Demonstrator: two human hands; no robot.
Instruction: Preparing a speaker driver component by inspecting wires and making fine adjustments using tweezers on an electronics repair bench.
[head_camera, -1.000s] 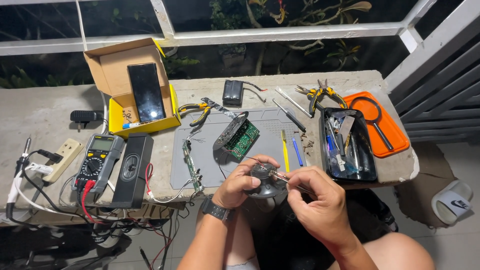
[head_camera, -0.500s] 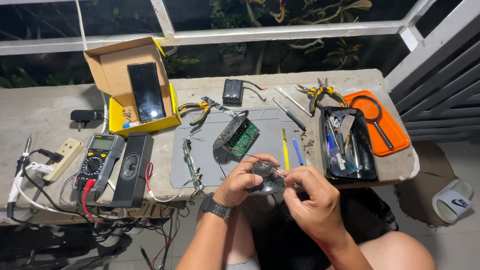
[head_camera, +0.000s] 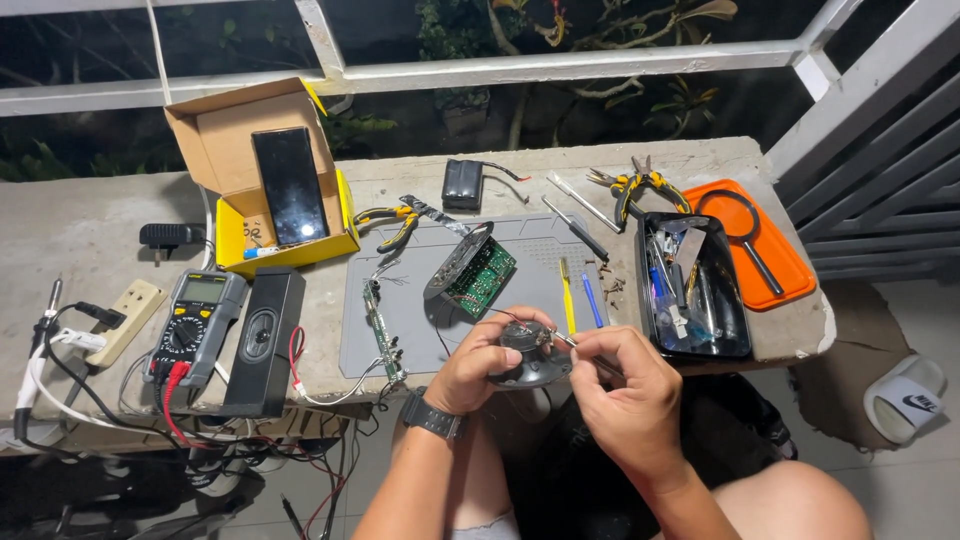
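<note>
Tabletop (head_camera: 90, 225): concrete slab, crowded with gear.
Mat (head_camera: 520, 250): grey work mat at centre, green circuit board (head_camera: 478, 277) lying on it.
Box (head_camera: 255, 160): open cardboard box at the back left, dark phone leaning inside.
Tray (head_camera: 695, 290): black tray of tools on the right, orange tray (head_camera: 780, 255) just beside it.
Meter (head_camera: 190, 325): multimeter near the left edge, black speaker bar (head_camera: 265, 340) alongside.
Left hand (head_camera: 480, 360): fingers wrapped around the small round speaker (head_camera: 528, 358), held just off the tabletop's front edge.
Right hand (head_camera: 620, 390): fingers pinching a thin tool (head_camera: 565, 342), tip at the speaker.
</note>
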